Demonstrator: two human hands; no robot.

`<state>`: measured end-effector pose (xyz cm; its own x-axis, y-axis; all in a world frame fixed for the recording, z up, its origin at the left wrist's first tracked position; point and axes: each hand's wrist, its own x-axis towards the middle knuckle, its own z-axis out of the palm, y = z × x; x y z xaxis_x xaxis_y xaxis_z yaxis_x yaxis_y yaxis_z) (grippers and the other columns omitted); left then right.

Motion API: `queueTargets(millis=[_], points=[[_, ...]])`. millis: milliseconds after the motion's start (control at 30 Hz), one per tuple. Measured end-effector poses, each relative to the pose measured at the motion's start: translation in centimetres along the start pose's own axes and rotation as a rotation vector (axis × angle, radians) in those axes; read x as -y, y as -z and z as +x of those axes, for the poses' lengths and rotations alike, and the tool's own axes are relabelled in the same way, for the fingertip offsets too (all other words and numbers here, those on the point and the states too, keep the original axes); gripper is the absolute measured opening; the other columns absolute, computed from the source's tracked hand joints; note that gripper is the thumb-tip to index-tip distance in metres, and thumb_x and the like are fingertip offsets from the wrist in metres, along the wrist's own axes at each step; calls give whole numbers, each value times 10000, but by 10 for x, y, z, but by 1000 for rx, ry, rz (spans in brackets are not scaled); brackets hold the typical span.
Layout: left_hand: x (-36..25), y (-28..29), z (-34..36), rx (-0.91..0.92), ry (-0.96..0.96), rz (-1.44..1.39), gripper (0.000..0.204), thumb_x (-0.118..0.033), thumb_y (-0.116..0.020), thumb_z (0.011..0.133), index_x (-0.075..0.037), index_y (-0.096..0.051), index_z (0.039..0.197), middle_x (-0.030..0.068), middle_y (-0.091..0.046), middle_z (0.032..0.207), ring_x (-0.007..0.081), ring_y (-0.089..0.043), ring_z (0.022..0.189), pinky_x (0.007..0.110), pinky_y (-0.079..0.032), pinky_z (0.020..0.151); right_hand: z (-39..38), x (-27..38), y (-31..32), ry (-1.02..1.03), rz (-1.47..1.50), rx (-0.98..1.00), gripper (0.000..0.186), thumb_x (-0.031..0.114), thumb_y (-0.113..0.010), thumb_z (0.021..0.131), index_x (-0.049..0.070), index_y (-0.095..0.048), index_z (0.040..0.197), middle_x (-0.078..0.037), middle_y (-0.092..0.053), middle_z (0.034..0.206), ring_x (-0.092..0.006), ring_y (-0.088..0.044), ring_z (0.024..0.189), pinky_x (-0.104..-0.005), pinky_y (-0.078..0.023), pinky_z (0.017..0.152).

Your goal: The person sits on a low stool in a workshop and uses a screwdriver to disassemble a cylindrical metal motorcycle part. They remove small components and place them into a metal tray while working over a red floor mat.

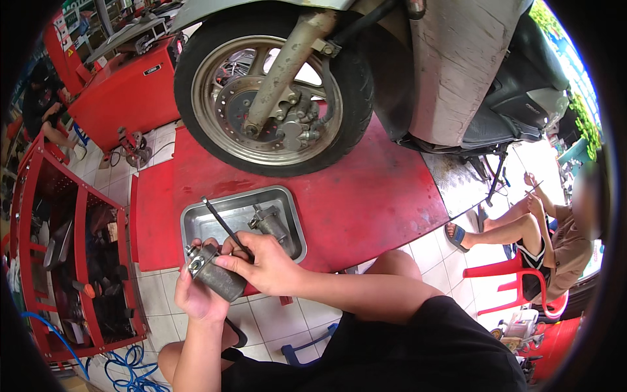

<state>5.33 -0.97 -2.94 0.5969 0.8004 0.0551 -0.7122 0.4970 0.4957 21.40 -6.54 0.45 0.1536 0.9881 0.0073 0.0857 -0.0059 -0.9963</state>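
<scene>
Left hand grip wrapped round grey metal caliper body, held above tiled floor near tray. Right hand pinches thin rod. Judged heavy, rigid, greasy; cradle underneath.

bright even daylight, soft shadows, strong fisheye bending, dark vignetted corners

Dull grey metal part, steel tray

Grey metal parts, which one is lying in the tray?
The smaller grey part at the steel tray's right side; the other part is held in the left hand.
</scene>
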Motion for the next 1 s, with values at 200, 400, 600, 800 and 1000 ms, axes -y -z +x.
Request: queueTargets(millis=[200, 400, 600, 800, 1000], points=[[1, -4, 2, -7, -14, 32, 559, -337, -668, 878, -60, -471, 1322, 141, -515, 1271, 317, -506, 1226, 488, -423, 1083, -1, -8, -1, 71, -17, -38, 239, 226, -730, 945, 7, -641, 985, -47, -531, 696, -130, -471, 645, -328, -425, 598], [-3, -5, 0, -84, 19, 20, 594, -334, -693, 857, -55, -483, 1338, 170, -512, 1298, 339, -519, 1251, 498, -422, 1103, 0, 1, -2, 26, -21, -57, 197, 185, -736, 928, 0, -673, 957, -62, -570, 672, -109, -496, 621, -311, -443, 594], [3, -7, 0, -143, 93, -55, 551, -336, -705, 857, -44, -548, 1297, 163, -550, 1341, 329, -545, 1259, 475, -434, 1100, -5, 3, -4, 153, -104, -180, 200, 173, -717, 934, -25, -685, 939, -150, -640, 699, -231, -604, 605, -357, -477, 600], [7, -7, 2, -152, 76, -8, 520, -332, -721, 862, -63, -572, 1281, 129, -602, 1292, 286, -583, 1219, 433, -453, 1077, -6, -1, -6, 179, -122, -272, 207, 153, -712, 934, -50, -685, 905, -191, -652, 727, -283, -622, 608, -383, -474, 583], [7, -7, 2, -189, 112, -60, 508, -333, -718, 870, -50, -584, 1270, 121, -640, 1235, 281, -608, 1176, 430, -475, 1051, -3, 1, -2, 181, -120, -275, 206, 161, -745, 908, -34, -691, 877, -154, -613, 669, -240, -558, 548, -379, -428, 535]])
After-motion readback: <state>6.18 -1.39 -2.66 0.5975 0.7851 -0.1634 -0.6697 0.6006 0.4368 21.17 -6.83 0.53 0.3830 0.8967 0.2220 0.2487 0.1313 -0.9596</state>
